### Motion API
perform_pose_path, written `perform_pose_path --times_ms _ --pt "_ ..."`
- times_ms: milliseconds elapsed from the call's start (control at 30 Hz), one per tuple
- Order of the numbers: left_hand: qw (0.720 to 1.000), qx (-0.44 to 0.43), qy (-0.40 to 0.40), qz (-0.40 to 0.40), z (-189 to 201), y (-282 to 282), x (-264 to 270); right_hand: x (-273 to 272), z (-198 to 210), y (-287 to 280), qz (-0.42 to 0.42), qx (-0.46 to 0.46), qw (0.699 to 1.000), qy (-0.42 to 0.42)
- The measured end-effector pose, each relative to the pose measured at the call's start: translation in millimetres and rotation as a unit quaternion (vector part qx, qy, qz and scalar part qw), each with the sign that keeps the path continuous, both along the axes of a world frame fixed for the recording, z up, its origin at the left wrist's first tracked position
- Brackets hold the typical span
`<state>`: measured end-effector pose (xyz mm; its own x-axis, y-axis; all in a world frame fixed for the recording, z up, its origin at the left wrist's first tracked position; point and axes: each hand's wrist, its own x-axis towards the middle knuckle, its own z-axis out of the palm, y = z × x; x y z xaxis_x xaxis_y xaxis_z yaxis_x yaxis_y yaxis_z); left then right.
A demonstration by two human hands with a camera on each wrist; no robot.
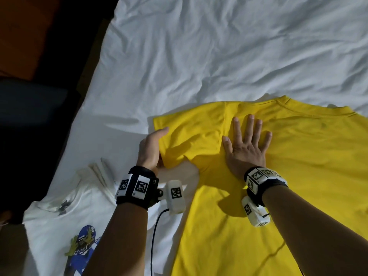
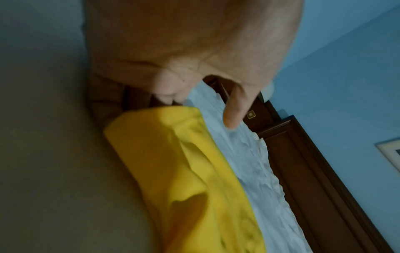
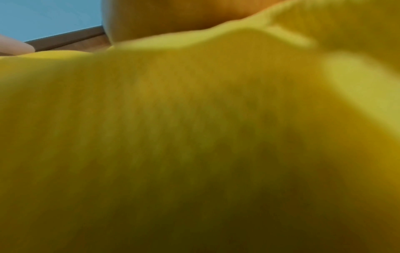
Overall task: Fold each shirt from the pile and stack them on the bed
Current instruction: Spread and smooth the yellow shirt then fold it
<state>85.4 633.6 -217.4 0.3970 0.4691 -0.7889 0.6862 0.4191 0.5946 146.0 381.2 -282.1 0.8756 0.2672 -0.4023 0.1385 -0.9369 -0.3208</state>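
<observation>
A yellow shirt [image 1: 298, 166] lies spread on the white bed sheet [image 1: 199, 56], collar toward the far side. My left hand [image 1: 153, 148] grips the edge of its left sleeve [image 1: 189, 132], thumb on top and fingers tucked under the cloth. The left wrist view shows the lifted yellow sleeve [image 2: 179, 162] under my left hand [image 2: 173, 68]. My right hand [image 1: 247, 144] lies flat with spread fingers on the shirt beside the shoulder seam, pressing it down. The right wrist view is filled by blurred yellow shirt [image 3: 194, 128].
A white shirt with a blue print [image 1: 65, 212] lies at the near left of the bed. The bed's left edge drops to a dark floor [image 1: 29, 96]. A dark wooden headboard [image 2: 314, 162] stands at the far end. Rumpled bare sheet stretches beyond the yellow shirt.
</observation>
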Motion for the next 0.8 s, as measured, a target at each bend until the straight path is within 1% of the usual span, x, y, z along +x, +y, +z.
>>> perform_pose_path --times_ms 67,133,200,267,300,367,433,500,600,633,667,700,733,767,800 --pt "0.997 0.010 0.019 -0.072 7.6 -3.3 -7.7 -0.7 0.3 0.2 0.001 -0.003 1.000 0.001" --pt "0.994 0.054 0.011 -0.093 8.7 -9.7 -11.4 -0.9 0.5 0.1 0.001 -0.005 1.000 0.001" --pt "0.990 0.106 -0.045 -0.075 3.2 -15.7 -12.7 -0.7 0.7 0.2 0.002 -0.006 1.000 0.002" --pt "0.976 0.164 -0.125 -0.064 -3.1 -19.3 -12.2 -0.4 0.8 1.0 0.003 -0.007 1.000 0.003" --pt "0.967 0.194 -0.150 -0.064 -4.9 -21.4 -11.6 -0.4 0.9 1.3 0.003 -0.007 1.000 0.003" --pt "0.956 0.229 -0.173 -0.059 -7.6 -23.1 -10.3 -0.3 0.8 1.4 0.003 -0.007 1.000 0.003" --pt "0.952 0.256 -0.162 -0.052 -12.7 -20.9 -10.8 -0.4 1.2 1.1 0.004 -0.008 1.000 0.004" --pt "0.944 0.297 -0.130 -0.067 -16.3 -16.8 -13.7 -0.5 2.2 0.7 0.004 -0.006 1.000 0.009" --pt "0.911 0.395 -0.051 -0.104 -17.6 -12.6 -22.8 -0.4 2.8 0.8 0.006 -0.006 1.000 0.010" --pt "0.893 0.437 -0.023 -0.109 -16.0 -15.1 -24.6 -0.5 3.2 0.7 0.005 -0.006 1.000 0.008" --pt "0.860 0.493 -0.004 -0.132 -13.0 -21.0 -24.7 -0.5 3.3 0.5 0.004 -0.005 1.000 0.006" --pt "0.813 0.557 -0.002 -0.169 -9.7 -30.5 -21.6 -0.7 3.1 0.6 0.004 -0.004 1.000 0.006" --pt "0.765 0.603 -0.026 -0.225 -8.2 -42.3 -16.7 -0.7 3.0 0.6 0.005 -0.003 1.000 0.008" --pt "0.720 0.619 -0.065 -0.306 -7.5 -56.4 -8.7 -0.3 2.5 0.2 0.005 -0.001 1.000 0.009" --pt "0.681 0.603 -0.104 -0.403 -9.0 -71.0 0.6 0.3 1.7 -0.1 0.006 0.000 1.000 0.008"
